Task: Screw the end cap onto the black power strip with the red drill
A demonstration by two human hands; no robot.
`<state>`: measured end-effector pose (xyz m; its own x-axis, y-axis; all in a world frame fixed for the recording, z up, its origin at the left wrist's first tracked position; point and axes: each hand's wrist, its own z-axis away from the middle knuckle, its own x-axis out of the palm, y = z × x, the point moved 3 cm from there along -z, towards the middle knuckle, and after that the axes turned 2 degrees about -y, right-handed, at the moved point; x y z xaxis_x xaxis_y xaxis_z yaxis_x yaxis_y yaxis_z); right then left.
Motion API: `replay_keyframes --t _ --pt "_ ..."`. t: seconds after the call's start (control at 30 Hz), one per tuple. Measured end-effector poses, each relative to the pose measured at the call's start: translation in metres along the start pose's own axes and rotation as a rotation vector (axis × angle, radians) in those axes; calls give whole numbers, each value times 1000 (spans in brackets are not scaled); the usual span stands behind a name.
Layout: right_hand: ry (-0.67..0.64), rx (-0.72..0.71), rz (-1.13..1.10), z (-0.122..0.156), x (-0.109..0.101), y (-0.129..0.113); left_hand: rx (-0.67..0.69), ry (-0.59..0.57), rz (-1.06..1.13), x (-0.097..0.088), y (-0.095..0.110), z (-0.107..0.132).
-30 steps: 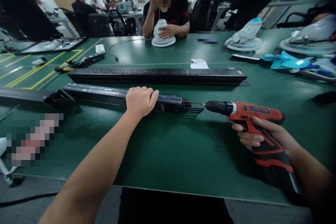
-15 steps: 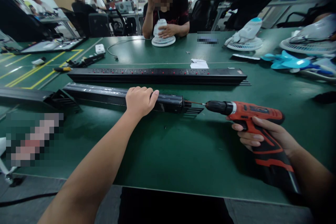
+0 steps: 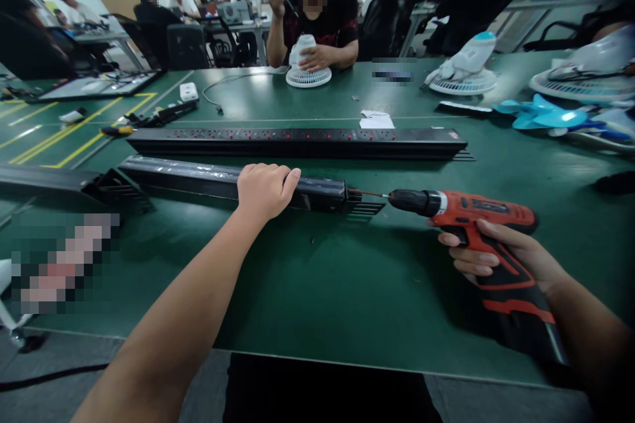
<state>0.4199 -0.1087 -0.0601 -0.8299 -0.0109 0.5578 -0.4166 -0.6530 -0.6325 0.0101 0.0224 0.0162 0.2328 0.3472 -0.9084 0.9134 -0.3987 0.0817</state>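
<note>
My left hand [image 3: 266,190] is wrapped over a long black power strip [image 3: 193,175], pressing it against the green table [image 3: 317,297]. In my right hand [image 3: 479,254] is a red and black cordless drill [image 3: 483,211], gripped by its handle. Its long thin bit [image 3: 370,193] points left and meets the right end of the strip. The bit's very tip is hidden at that end, where a slotted metal bracket [image 3: 366,209] sticks out. Behind lies a second black power strip [image 3: 307,142] with a row of red-marked sockets.
Another black strip [image 3: 44,178] with a slotted end lies at the left. Across the table a person holds a white fan part [image 3: 308,69]. More fan parts [image 3: 464,73] and blue fan blades [image 3: 546,112] sit at the right. A yellow-handled tool [image 3: 118,131] lies back left.
My hands, the drill and the strip stay nearly in place. The person across the table has moved a raised hand away from the head, to the left, holding a tool.
</note>
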Motion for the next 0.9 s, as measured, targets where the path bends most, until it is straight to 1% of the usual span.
replay_keyframes --t 0.17,0.43,0.63,0.9 --pt "4 -2 23 1 -1 0 9 -10 -9 0 0 0" --pt "3 -9 26 2 0 -1 9 4 -13 1 -1 -1" --pt "1 0 0 2 -1 0 -1 -5 -3 1 -2 -1" --pt "1 -21 81 2 1 -2 1 18 -11 0 -1 -1"
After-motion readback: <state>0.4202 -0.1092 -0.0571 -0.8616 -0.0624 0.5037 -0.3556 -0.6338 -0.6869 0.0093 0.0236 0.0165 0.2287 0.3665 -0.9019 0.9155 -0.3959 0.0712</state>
